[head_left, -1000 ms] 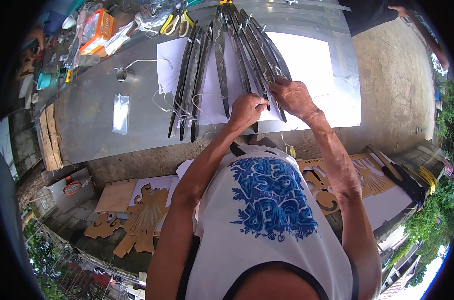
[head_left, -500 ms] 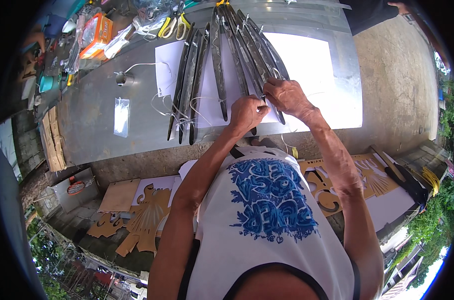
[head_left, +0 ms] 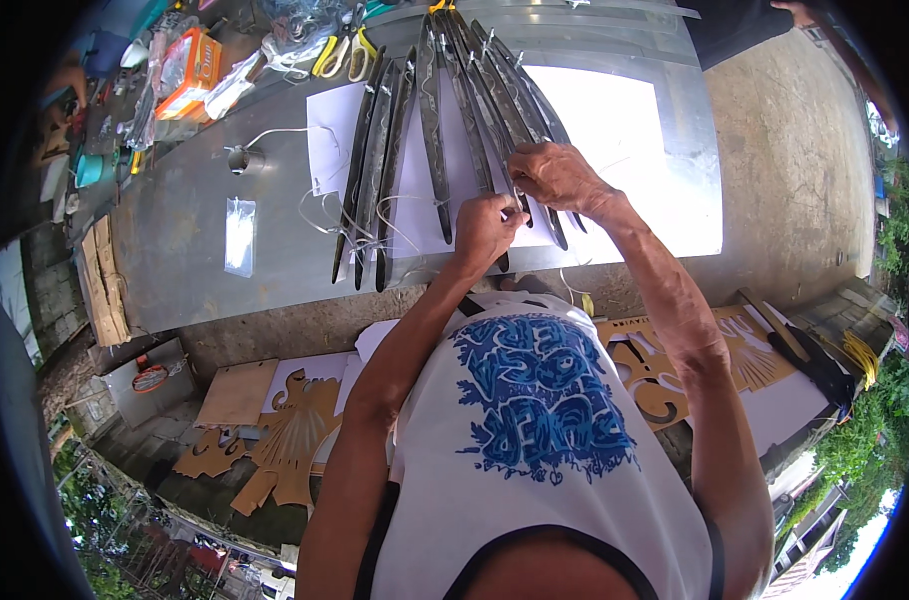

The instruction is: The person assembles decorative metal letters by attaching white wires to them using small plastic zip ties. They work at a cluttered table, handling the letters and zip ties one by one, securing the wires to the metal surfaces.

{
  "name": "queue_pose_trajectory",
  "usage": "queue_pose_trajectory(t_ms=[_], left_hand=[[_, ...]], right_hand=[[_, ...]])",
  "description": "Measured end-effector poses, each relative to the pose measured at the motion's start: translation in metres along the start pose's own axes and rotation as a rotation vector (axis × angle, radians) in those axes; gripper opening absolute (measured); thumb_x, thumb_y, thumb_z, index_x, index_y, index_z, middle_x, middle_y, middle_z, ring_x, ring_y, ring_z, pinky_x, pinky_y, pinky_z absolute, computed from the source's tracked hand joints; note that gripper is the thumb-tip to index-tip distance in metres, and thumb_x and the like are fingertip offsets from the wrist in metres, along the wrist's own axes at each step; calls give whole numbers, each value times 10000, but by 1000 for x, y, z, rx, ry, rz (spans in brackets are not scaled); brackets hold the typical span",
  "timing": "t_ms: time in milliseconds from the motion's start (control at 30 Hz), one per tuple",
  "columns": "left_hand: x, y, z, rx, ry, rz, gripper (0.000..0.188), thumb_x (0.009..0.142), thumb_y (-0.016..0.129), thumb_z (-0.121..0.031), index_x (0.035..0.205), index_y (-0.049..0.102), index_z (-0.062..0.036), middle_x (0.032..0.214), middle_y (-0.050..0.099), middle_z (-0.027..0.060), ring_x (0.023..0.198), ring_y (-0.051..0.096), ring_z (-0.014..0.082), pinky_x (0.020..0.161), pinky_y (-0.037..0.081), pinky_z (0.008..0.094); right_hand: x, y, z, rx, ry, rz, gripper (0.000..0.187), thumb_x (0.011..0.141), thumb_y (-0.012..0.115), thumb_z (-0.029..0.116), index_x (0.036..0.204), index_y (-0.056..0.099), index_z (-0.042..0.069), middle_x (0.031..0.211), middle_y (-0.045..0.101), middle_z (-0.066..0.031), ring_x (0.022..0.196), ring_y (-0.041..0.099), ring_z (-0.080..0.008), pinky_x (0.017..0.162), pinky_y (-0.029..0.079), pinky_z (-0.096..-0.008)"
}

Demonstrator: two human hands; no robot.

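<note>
Nearest, at six o'clock, a white shirt (head_left: pixel 545 480) with a blue print is seen. Above it, the left hand (head_left: pixel 490 228) is held with its fingers curled, near the lower end of one of the dark strips (head_left: pixel 435 140); what is kept between its fingertips cannot be told. Just beside it, at two o'clock, the right hand (head_left: pixel 563 178) is bent over the same strips; its grip is hidden. The strips are spread like a fan, gathered toward eleven o'clock, partly over white paper (head_left: pixel 615 130), which is laid on the grey surface (head_left: pixel 175 230). At nine o'clock from the hands a clear packet (head_left: pixel 240 237) is placed, and beyond it a short metal tube (head_left: pixel 243 160). Farther, at ten o'clock, yellow-handled scissors (head_left: pixel 362 58) and an orange box (head_left: pixel 192 75) are found. Between one and two o'clock, a person in dark clothing (head_left: pixel 740 30) is partly seen.
</note>
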State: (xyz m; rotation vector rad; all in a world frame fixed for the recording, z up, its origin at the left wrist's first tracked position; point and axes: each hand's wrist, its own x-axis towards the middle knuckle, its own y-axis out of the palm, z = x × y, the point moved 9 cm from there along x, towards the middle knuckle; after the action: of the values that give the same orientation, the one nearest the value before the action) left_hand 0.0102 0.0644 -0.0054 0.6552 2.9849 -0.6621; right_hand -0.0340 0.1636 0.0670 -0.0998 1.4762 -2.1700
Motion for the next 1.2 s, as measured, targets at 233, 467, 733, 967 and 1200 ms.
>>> queue_pose_trajectory(t_ms=[233,467,733,967,1200], left_hand=[[-1,-14,-4,77,-5,-137,255,816,856,-212,974,774,-29,721,722,142,651,713,303,634,543,395],[4,-15,-6,120,-37,-56,312,814,862,-238,1032,775,-31,721,734,120,635,715,277,631,548,389],[7,-17,-2,127,-53,-122,269,827,862,-226,1005,793,-35,746,741,126,627,699,235,646,547,352],[11,-17,-21,255,130,-172,171,816,837,-191,940,800,-79,806,747,146,715,718,342,664,549,421],[-10,-54,-46,233,265,-216,196,869,789,-159,1021,757,-40,859,726,147,755,709,331,663,556,406]], right_hand=[[14,1,-10,-46,32,-92,105,873,654,118,875,682,17,906,726,-139,821,729,-349,722,585,-482],[25,6,-14,-50,69,-100,92,854,645,112,858,672,25,851,732,-155,778,729,-351,705,573,-484],[23,-3,-19,-66,96,-201,86,849,648,106,874,675,28,912,721,-159,823,731,-359,725,586,-492],[14,-12,-20,-72,68,-257,110,910,667,145,936,657,38,953,697,-140,850,720,-371,764,585,-496],[-5,-22,-27,-106,125,-181,81,916,679,118,985,710,88,952,691,-90,925,694,-297,929,472,-466]])
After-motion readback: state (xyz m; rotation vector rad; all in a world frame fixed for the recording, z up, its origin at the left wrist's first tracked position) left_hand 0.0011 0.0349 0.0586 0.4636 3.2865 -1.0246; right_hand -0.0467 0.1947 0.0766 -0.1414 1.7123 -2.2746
